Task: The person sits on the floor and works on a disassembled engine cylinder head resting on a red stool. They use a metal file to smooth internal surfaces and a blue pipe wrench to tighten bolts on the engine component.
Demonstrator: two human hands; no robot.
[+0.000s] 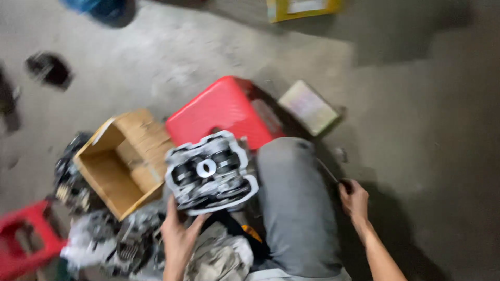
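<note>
My left hand (178,235) grips the lower edge of a grey metal engine head (210,172) and holds it up in front of my grey-trousered knee (293,198). The part shows dark cavities and a round silver piece in its middle. My right hand (353,199) reaches down to the concrete floor at the right and closes on a thin dark tool (332,174) that lies slanted there. The frame is blurred by motion.
A red plastic stool (221,111) stands behind the engine head. An open cardboard box (122,161) sits at its left, with dark engine parts (70,179) beside it. A small flat box (308,106) lies right of the stool. More metal parts and cloth (130,242) lie below.
</note>
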